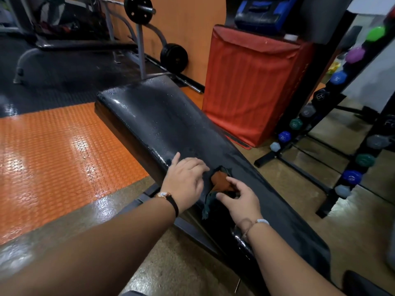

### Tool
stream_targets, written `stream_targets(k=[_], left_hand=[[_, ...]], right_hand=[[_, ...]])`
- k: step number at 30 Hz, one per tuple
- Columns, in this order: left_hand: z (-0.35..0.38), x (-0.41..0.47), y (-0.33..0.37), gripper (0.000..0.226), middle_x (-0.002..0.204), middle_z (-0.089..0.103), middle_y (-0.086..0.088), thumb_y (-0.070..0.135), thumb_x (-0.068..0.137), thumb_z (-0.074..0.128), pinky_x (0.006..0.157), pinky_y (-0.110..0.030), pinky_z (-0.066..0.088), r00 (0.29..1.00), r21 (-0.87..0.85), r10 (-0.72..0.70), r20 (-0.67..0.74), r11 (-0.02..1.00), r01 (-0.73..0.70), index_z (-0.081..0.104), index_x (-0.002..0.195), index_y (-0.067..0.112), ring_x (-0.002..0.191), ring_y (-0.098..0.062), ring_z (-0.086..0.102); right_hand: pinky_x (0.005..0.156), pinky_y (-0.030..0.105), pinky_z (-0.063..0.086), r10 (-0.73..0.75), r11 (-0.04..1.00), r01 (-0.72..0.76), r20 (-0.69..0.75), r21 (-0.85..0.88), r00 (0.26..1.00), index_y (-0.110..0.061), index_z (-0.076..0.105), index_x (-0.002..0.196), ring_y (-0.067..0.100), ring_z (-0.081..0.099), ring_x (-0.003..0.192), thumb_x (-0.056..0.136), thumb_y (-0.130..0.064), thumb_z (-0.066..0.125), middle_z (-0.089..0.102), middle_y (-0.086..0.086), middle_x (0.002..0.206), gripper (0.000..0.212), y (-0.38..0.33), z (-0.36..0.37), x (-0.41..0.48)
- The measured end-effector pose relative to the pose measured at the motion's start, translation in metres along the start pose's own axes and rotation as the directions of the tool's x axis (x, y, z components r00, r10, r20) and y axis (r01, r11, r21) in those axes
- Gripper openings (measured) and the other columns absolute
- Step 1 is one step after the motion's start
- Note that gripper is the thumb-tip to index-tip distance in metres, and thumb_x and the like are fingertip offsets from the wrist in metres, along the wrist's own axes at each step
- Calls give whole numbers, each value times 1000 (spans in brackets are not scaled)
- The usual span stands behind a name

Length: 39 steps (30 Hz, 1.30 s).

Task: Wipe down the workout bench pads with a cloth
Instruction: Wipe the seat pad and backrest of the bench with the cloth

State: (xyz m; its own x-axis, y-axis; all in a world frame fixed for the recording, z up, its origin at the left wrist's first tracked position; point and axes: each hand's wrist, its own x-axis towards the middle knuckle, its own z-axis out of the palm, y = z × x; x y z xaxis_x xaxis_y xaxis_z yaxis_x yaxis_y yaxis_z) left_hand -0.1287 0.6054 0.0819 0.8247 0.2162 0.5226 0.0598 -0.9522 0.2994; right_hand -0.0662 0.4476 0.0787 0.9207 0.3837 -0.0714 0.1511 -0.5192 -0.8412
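The long black workout bench pad (162,124) runs from the lower right up to the middle, shiny and speckled with droplets. Near its middle is a tear (220,181) that exposes orange foam, with a dark teal flap (208,207) hanging below it. My left hand (184,181) lies on the pad just left of the tear, fingers spread and nothing in it. My right hand (240,202) hovers at the tear's lower right edge, thumb and fingers apart over the opening. No cloth is clearly visible; I cannot tell whether the flap is cloth or torn cover.
A red padded box (252,86) stands right of the bench's far end. A dumbbell rack (316,133) with coloured dumbbells lines the right side. An orange studded floor mat (57,157) lies to the left. A barbell stand with weight plates (174,57) is behind.
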Motion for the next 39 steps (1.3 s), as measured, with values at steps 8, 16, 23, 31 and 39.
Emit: stream_targets(k=[8, 16, 23, 31, 39], left_hand=[[25, -3, 66, 46, 124, 61, 5, 39, 87, 34, 104, -41, 36, 987, 79, -31, 160, 997, 19, 63, 119, 24, 116, -17, 55], [42, -21, 72, 43, 136, 50, 0, 42, 96, 33, 112, -50, 9, 908, 312, 86, 410, 922, -228, 62, 120, 22, 136, -26, 28], [30, -32, -4, 24, 108, 68, 8, 43, 82, 58, 102, -43, 37, 902, 243, 432, 27, 872, -425, 72, 94, 29, 114, -21, 57], [64, -50, 38, 32, 108, 68, 8, 47, 84, 57, 105, -40, 34, 922, 141, 384, 45, 911, -387, 73, 100, 24, 112, -18, 57], [30, -22, -30, 30, 105, 70, 6, 47, 86, 58, 97, -39, 41, 855, 286, 515, -64, 830, -479, 73, 99, 24, 106, -21, 62]], right_hand=[[82, 32, 52, 203, 850, -117, -115, 513, 972, -20, 58, 97, 15, 60, 93, 86, 12, 41, 63, 4, 105, 38, 25, -17, -17], [98, 44, 23, 63, 928, -228, -477, -296, 876, -28, 59, 100, 25, 35, 114, 88, -26, 52, 47, 1, 120, 14, 82, 12, -31], [99, 46, 20, -77, 915, -127, -477, -382, 876, -27, 62, 97, 22, 35, 106, 89, -32, 47, 44, 0, 112, 17, 90, 19, -30], [96, 47, 23, -121, 914, -94, -487, -394, 865, -25, 62, 96, 25, 36, 104, 82, -38, 39, 46, 5, 111, 30, 95, 22, -29], [96, 45, 22, -149, 918, -62, -485, -391, 862, -27, 60, 96, 18, 32, 102, 84, -32, 41, 43, 1, 109, 23, 97, 22, -29]])
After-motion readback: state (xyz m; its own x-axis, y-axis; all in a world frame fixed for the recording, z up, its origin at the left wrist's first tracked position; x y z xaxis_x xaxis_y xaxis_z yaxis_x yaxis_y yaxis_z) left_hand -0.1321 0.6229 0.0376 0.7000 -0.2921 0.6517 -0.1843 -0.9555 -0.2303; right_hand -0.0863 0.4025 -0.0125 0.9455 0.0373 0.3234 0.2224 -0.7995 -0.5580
